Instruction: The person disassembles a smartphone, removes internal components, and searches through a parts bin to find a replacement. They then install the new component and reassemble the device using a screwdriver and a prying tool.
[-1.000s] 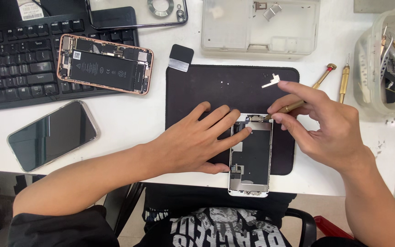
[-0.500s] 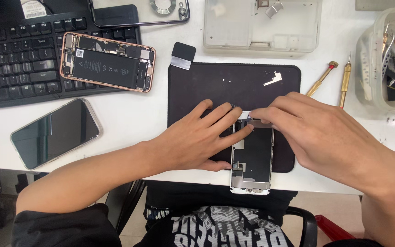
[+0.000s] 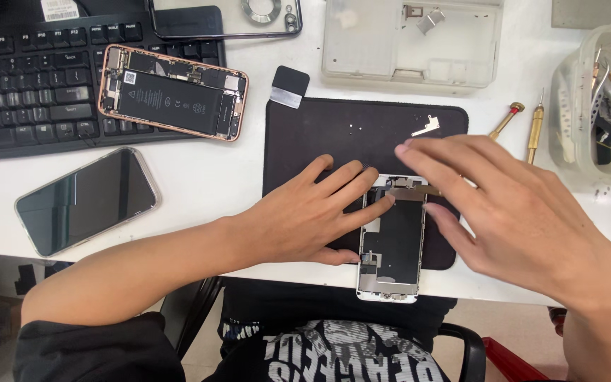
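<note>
White phone screen panel (image 3: 394, 247) under both hands, left hand (image 3: 305, 216) pressed flat, right hand (image 3: 510, 212) spread above

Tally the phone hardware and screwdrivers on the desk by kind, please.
Detached white-framed screen panel under both hands: 1
Opened gold phone body showing its battery: 1
Intact dark-screened phone: 1
Gold-handled screwdrivers: 2
Total: 5

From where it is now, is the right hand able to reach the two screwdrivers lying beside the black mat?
Probably yes. The right hand is above the mat, and the two screwdrivers lie just beyond its fingertips on bare table, with nothing between them.
</note>
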